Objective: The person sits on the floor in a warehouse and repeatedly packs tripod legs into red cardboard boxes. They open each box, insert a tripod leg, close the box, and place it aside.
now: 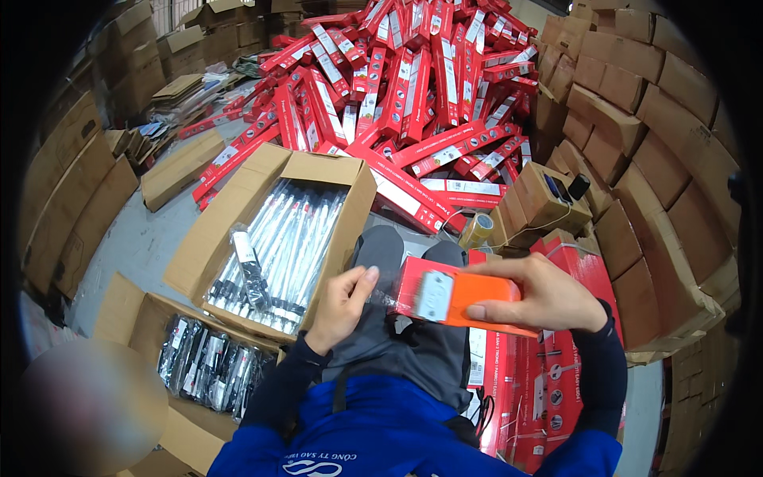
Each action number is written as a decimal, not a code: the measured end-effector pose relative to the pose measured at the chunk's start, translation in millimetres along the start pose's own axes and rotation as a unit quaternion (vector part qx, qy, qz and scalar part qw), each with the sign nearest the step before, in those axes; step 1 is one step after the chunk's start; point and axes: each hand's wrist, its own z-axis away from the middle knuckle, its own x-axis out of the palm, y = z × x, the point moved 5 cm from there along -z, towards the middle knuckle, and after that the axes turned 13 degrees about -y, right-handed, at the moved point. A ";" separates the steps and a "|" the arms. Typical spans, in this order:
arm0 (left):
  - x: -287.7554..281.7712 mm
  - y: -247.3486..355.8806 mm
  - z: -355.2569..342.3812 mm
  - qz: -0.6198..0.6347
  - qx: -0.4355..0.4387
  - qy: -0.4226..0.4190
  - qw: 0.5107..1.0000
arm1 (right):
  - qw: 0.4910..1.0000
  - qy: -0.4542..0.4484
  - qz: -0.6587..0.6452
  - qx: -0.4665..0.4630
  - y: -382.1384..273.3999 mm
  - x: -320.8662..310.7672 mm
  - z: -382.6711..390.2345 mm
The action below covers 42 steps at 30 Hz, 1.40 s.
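Gripping an orange tape dispenser [486, 296] in the right hand [552, 294], with the thumb laid across its upper face and its toothed metal plate [434, 296] pointing left. Held right over a red box [410, 274] at the lap, between legs in grey trousers [382, 250] — cannot tell whether touching it. Curled into a narrow pinch with the left hand [342, 308], just left of the red box; cannot tell whether gripping anything thin between thumb and finger.

Placed close on the left to an open carton [362, 208] packed with long silvery rods [294, 234] in clear wrap, with one bagged black part [250, 270] lying on top. Near, too, to a second open carton [119, 306], lower left, filled with bagged black parts [208, 367].

Facing a tall heap of long red boxes [413, 95], tumbled over one another on the grey floor [143, 246]. Flanked on the right by stacked brown cartons [616, 87] — and, nearer, by a small carton [524, 200] bearing a phone-like device [557, 188], with tape rolls [478, 230] beside it.
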 end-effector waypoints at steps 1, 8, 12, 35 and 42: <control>1.1 -10.7 3.8 -0.038 -0.055 0.029 0.997 | 1.000 0.000 -0.024 0.004 5.2 -1.1 2.5; 33.1 -16.1 -26.3 0.037 0.137 0.073 0.987 | 0.998 0.013 -0.055 0.023 40.3 11.0 10.1; 49.6 -4.4 -56.7 0.182 0.144 -0.154 0.961 | 0.993 0.003 -0.101 -0.068 67.3 8.9 18.5; 33.9 -15.0 -27.4 -0.169 0.356 0.054 0.917 | 0.646 0.629 -0.398 -0.166 116.5 89.6 -140.3; -90.3 292.0 -144.3 -0.227 0.509 0.247 0.793 | 0.609 0.734 -0.255 -0.162 142.8 36.0 -82.4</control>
